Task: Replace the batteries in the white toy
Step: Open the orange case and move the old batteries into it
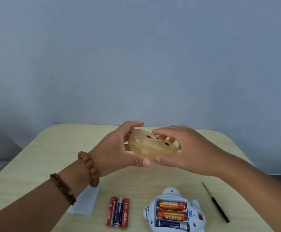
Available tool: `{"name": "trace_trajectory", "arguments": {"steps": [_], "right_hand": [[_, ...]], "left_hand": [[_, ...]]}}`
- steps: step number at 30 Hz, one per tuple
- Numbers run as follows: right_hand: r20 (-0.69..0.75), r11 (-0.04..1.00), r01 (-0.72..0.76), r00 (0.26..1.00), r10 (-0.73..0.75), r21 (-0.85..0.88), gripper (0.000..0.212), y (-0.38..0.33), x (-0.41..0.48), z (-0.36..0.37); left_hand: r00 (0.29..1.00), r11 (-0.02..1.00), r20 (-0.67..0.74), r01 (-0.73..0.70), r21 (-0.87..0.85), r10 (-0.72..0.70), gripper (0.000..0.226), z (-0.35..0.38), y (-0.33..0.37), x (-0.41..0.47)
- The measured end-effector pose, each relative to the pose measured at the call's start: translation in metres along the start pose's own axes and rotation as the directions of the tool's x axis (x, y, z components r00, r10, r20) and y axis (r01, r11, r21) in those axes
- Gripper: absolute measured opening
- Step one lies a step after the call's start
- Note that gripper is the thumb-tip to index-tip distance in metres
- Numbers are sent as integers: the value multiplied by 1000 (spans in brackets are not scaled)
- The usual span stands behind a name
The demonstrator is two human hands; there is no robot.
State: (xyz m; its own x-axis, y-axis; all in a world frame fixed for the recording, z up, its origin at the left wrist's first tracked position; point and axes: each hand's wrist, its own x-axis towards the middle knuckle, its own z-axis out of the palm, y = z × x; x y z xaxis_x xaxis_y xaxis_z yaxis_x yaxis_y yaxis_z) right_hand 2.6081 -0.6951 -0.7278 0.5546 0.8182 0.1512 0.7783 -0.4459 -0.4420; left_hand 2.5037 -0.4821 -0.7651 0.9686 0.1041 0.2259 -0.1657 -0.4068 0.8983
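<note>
Together, left hand and right hand above table, each grip grasping amber shell

Glossy translucent amber shell; matt wood-grain table.

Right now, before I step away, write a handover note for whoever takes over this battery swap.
Left hand and right hand: both grip the amber bear-face shell above the table, fingers curled round its rim.
White toy: on the table, battery bay open, three batteries seated inside.
Three loose batteries lie left of it, screwdriver right.
Done: bay opened, cells loaded. Which set is fresh, I cannot tell.
Left: probably close the bay and refit the shell.
</note>
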Motion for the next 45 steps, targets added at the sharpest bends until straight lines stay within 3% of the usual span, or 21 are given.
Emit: {"name": "trace_trajectory", "arguments": {"steps": [5, 8, 12, 18, 22, 27, 31, 33, 38, 42, 45], "right_hand": [[55, 991, -35, 998, 28, 129, 83, 10, -1, 0], [125, 969, -83, 991, 55, 235, 86, 10, 2, -5], [137, 948, -54, 990, 11, 313, 74, 4, 6, -10], [227, 921, -134, 973, 51, 365, 74, 8, 5, -14], [244, 903, -171, 967, 77, 395, 63, 10, 9, -17], [328, 782, -236, 944, 43, 577, 51, 19, 11, -29], [337, 643, -299, 939, 67, 706, 37, 27, 17, -27], [252, 597, -305, 952, 174, 742, 32, 29, 22, -20], [-63, 758, -224, 942, 329, 613, 28, 29, 36, 4], [-76, 781, -240, 936, 344, 576, 37, 34, 51, 17], [-42, 843, -265, 946, 320, 467, 35, 36, 60, 24]], "left_hand": [[998, 997, -44, 46, -58, -49, 94, 12, -4, 6], [997, 983, 28, 71, -167, -67, 85, 12, -3, 7], [994, 953, 82, 92, -289, -71, 84, 11, -2, 3], [993, 981, 76, 102, -166, -90, 82, 11, -3, 4], [991, 979, 113, 96, -181, -77, 83, 9, -2, 4], [978, 980, 209, 25, -197, 17, 79, 3, 3, 4], [975, 986, 223, 53, -157, -17, 96, -3, 1, 5], [977, 993, 209, 52, -103, -30, 108, -3, 1, 4], [993, 982, 100, 35, 187, -55, 124, 5, 1, 2], [993, 912, 110, -1, 411, -48, 79, 8, -4, -3], [985, 758, 135, -7, 652, -107, 58, 7, -10, -4]]}}
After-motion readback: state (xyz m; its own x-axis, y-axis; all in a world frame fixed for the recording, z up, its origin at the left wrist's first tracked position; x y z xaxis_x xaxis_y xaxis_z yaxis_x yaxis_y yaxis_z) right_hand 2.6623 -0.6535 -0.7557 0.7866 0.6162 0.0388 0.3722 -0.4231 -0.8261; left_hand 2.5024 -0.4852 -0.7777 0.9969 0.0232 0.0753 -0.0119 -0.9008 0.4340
